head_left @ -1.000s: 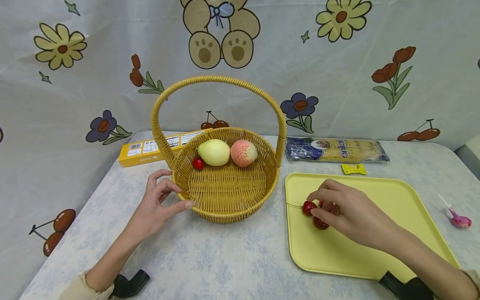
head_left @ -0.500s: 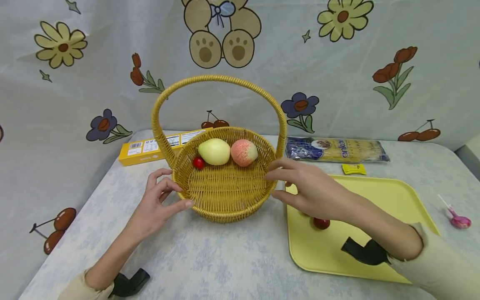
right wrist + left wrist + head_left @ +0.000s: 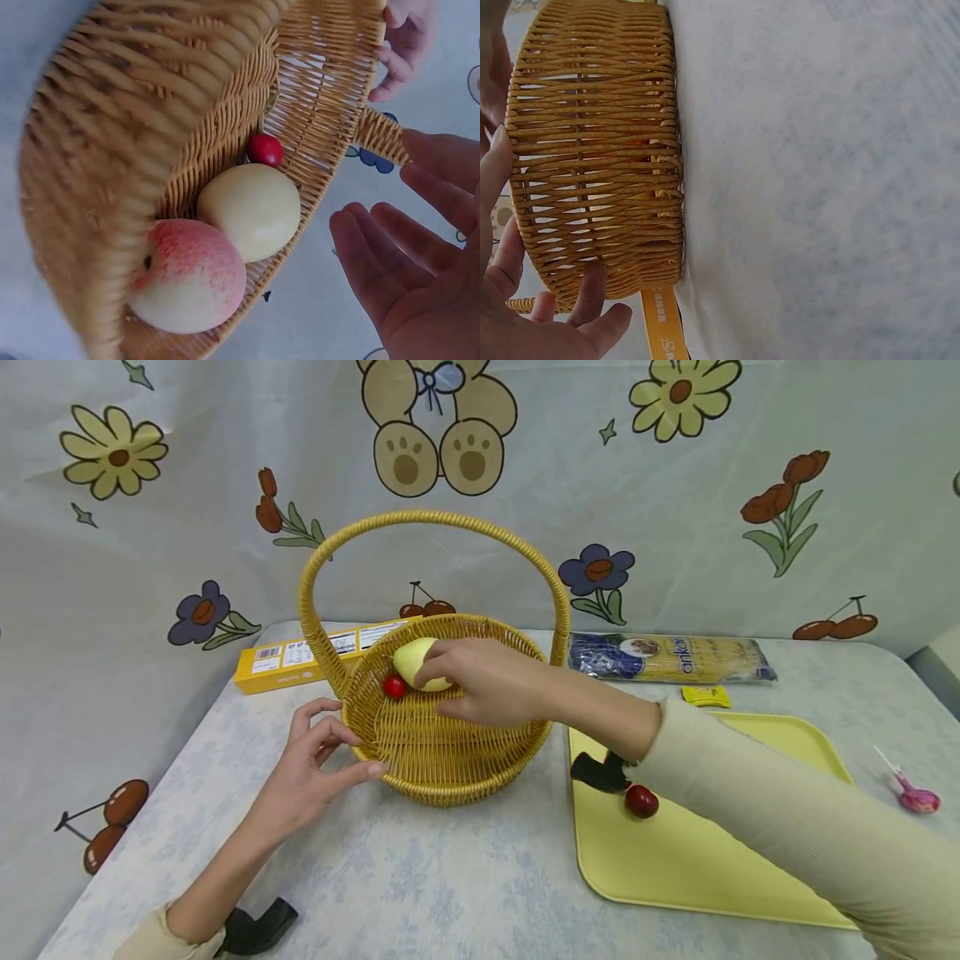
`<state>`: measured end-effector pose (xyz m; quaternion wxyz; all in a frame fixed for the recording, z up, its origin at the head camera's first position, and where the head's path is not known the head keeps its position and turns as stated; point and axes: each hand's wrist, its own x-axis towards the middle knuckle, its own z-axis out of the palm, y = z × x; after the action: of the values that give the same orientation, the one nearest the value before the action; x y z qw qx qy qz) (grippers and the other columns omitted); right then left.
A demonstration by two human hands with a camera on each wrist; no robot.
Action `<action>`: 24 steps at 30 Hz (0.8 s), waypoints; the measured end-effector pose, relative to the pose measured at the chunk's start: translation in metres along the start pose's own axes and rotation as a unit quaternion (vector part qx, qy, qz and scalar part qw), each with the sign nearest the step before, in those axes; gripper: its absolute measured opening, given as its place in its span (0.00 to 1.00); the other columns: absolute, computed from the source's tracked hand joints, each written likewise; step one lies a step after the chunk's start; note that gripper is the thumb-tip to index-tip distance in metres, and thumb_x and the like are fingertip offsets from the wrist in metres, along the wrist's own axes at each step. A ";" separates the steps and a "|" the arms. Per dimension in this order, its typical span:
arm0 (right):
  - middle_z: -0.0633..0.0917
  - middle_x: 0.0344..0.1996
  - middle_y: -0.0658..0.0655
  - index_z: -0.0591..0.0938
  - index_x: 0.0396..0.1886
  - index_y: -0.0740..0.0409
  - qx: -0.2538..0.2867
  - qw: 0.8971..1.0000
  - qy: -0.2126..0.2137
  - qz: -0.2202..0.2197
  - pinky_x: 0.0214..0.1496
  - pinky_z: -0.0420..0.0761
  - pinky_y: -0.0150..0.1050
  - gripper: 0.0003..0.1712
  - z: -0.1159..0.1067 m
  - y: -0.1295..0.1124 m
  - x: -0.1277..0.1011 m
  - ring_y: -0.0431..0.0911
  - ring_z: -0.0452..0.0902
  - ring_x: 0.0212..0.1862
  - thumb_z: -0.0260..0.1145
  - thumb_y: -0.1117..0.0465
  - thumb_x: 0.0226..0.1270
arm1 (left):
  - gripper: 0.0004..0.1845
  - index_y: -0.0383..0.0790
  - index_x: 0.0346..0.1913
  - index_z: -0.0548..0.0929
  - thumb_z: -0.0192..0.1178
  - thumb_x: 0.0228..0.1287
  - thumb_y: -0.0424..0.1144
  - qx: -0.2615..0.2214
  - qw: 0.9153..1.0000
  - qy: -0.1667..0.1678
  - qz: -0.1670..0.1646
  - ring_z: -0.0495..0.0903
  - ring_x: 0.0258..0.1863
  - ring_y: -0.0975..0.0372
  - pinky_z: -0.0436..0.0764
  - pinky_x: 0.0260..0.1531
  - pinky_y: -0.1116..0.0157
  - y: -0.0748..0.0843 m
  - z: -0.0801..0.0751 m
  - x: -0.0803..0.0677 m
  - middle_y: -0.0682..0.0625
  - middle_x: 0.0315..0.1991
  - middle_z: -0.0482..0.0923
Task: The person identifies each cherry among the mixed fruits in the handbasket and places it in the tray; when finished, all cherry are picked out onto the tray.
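A yellow wicker basket (image 3: 450,789) holds a pale yellow-green pear (image 3: 413,660), a pink-and-white peach (image 3: 191,277) and a small red cherry (image 3: 394,687). My left hand (image 3: 303,777) rests at the basket's left rim, its fingers outside and its thumb along the front edge. Over the basket's inside reaches my right hand (image 3: 487,685), hiding the peach in the head view. Its thumb and fingers (image 3: 360,247) stand apart, and I see nothing held between them. Another dark red cherry (image 3: 641,802) lies on the yellow tray (image 3: 675,868); a bit of red shows beside the wrist strap.
A yellow box (image 3: 281,668) lies behind the basket on the left. At the back right are a noodle packet (image 3: 671,657) and a small yellow wrapped sweet (image 3: 706,696). A pink lollipop (image 3: 917,797) lies right of the tray. The basket handle (image 3: 431,517) arches high above.
My right hand has left the cherries on the tray and moved left, over the basket rim to above its inside. Something dark red showed under it midway. My left hand stays at the rim.
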<state>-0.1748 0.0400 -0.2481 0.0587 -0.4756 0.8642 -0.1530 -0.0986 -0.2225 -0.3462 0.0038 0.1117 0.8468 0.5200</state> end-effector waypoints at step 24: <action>0.77 0.60 0.54 0.73 0.69 0.58 0.048 0.968 -0.242 0.044 0.43 0.68 0.32 0.32 0.042 0.010 0.102 0.44 0.69 0.48 0.63 0.70 0.63 | 0.16 0.37 0.37 0.74 0.73 0.59 0.38 -0.002 1.000 -0.002 0.000 0.63 0.65 0.45 0.61 0.68 0.45 -0.001 0.000 0.000 0.44 0.68 0.47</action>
<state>-0.2277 -0.0494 -0.2864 0.2957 -0.4564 0.8361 -0.0723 -0.0985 -0.2230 -0.3472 0.0063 0.1128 0.8457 0.5216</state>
